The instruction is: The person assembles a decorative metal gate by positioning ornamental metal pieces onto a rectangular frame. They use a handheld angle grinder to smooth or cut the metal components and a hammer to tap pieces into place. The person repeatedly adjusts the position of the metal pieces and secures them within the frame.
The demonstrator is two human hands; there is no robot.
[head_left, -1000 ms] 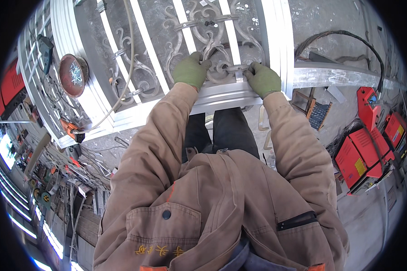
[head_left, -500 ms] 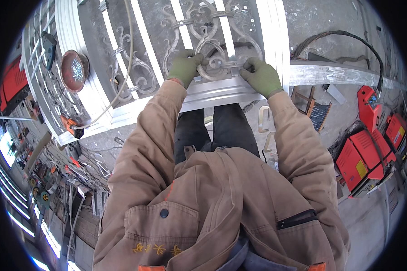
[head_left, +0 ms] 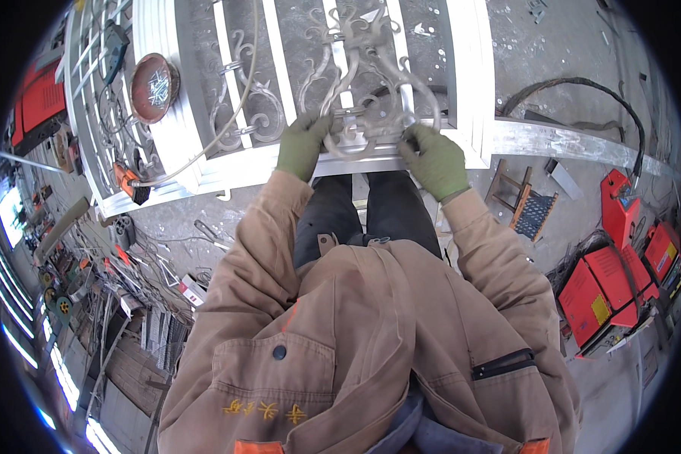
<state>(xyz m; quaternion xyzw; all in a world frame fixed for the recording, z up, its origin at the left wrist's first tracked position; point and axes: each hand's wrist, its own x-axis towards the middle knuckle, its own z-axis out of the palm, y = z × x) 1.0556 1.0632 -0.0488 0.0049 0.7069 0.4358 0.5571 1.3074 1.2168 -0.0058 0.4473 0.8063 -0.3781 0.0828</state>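
A grey metal scrollwork ornament [head_left: 433,98] with curled ends lies over the silver bars at the near end of a metal frame [head_left: 473,68]. My left hand [head_left: 301,147], in a green glove, is closed on the ornament's left curve. On the other side, my right hand [head_left: 437,160], gloved the same way, pinches its near right part, with thumb and fingertips together. The ornament's near curve overlaps the frame's near rail. Another scroll ornament [head_left: 263,121] sits between the bars to the left.
A reddish bowl of screws [head_left: 145,94] rests on the frame at left, near a hose with an orange-ended tool [head_left: 131,184]. To the right are a black cable [head_left: 575,82], a low stool with woven seat [head_left: 535,215] and a red machine [head_left: 605,280]. Assorted metal clutter covers the left floor.
Both hands have drawn the ornament nearer to me, so its near curve now overlaps the near rail. The whole view has shifted slightly, with the frame appearing further right.
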